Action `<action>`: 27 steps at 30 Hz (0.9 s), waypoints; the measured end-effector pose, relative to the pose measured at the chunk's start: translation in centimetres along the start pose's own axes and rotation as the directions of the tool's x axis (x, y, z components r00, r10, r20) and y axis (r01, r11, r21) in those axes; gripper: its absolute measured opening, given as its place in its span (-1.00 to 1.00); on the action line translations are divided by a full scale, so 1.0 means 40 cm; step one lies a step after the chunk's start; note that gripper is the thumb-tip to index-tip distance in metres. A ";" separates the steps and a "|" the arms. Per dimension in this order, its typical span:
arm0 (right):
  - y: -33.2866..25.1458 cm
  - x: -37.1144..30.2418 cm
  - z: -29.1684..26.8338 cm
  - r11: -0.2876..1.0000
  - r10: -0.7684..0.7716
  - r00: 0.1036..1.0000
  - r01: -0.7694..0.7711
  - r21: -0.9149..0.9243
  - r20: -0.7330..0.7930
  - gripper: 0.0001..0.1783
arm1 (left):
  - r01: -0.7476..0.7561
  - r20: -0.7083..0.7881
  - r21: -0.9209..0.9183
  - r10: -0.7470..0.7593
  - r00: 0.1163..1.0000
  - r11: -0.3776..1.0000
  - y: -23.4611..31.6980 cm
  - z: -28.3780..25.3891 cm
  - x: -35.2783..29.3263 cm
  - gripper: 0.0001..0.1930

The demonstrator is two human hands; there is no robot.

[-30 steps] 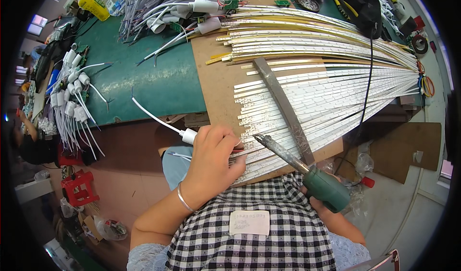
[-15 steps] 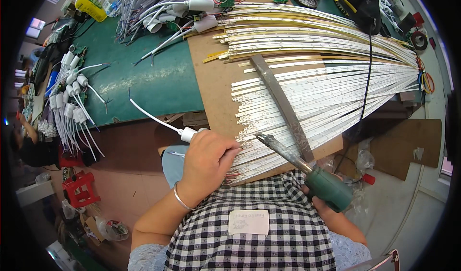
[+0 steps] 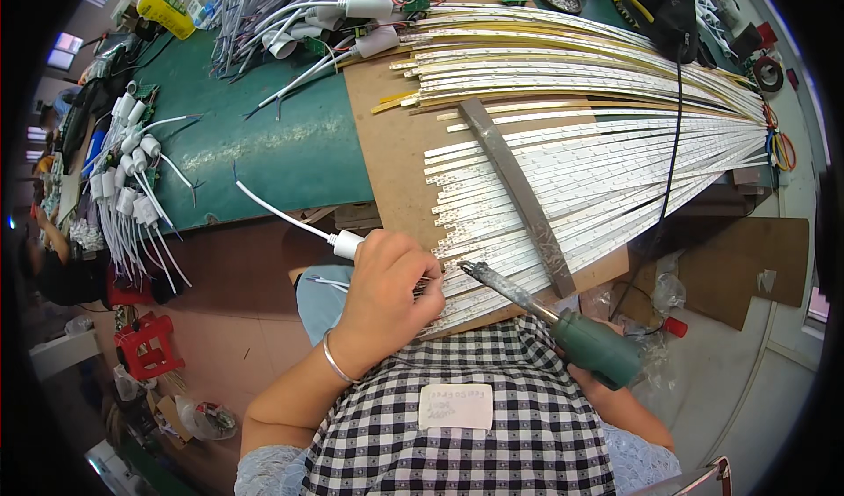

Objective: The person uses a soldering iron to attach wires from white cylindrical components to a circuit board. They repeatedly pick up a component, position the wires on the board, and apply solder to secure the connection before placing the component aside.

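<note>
My left hand (image 3: 387,294) is closed around a white cable with a cylindrical plastic end cap (image 3: 345,244); its bare wire ends point up and left. The fingertips are at the near-left ends of a fan of white LED strips (image 3: 607,162), and the pinched part is hidden. My right hand (image 3: 587,380), mostly covered by the handle, grips a green-handled soldering iron (image 3: 598,348). The iron's dark tip lies over the strip ends, just right of my left fingers. Across the strips lies a grey metal bar (image 3: 519,201).
A brown board (image 3: 387,153) lies under the strips on the green table (image 3: 290,162). White caps with cables and circuit boards pile at the back (image 3: 369,5) and left (image 3: 132,171). The iron's black cord (image 3: 675,144) crosses the strips. A red stool (image 3: 148,346) stands on the floor.
The soldering iron's tip has moved a little left and toward me, closer to my left fingers. My left fingers have shifted slightly; the cable stays in that hand.
</note>
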State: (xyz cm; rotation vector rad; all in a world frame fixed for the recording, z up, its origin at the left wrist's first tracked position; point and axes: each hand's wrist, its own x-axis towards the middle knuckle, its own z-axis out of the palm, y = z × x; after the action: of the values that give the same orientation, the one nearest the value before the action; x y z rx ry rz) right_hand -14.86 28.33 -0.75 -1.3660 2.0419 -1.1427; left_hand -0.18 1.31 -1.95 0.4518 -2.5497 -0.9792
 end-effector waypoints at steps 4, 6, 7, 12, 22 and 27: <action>-0.002 0.013 0.003 0.999 -0.034 0.999 0.034 0.019 0.001 -0.74 | 0.020 0.027 0.010 -0.020 0.999 1.000 0.003 0.000 0.000 -0.81; -0.005 0.019 0.004 0.999 -0.037 0.999 0.037 0.021 0.005 -0.75 | 0.020 0.030 0.015 -0.021 0.999 1.000 0.003 0.001 0.000 -0.81; -0.006 0.021 0.005 0.999 -0.038 0.999 0.038 0.023 0.007 -0.75 | 0.019 0.029 0.018 -0.020 0.999 1.000 0.002 0.002 -0.001 -0.81; -0.007 0.029 0.004 0.998 -0.061 0.998 0.061 0.008 0.024 -0.76 | 0.008 0.027 0.025 -0.009 1.000 1.000 0.001 0.003 -0.001 -0.80; -0.008 0.029 0.008 0.998 -0.047 0.999 0.048 0.033 -0.024 -0.80 | -0.009 0.014 0.041 0.009 1.000 0.999 0.000 0.006 -0.001 -0.79; 0.000 -0.006 0.019 0.888 0.275 0.961 -0.246 0.390 -0.020 -0.80 | -0.012 0.010 0.043 0.012 1.000 0.999 -0.001 0.007 -0.001 -0.79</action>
State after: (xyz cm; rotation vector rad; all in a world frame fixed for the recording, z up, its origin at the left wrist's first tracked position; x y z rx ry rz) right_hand -14.20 28.23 -1.20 -0.8414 1.8499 -1.3937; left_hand -0.27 1.43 -2.19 0.4440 -2.5834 -0.9262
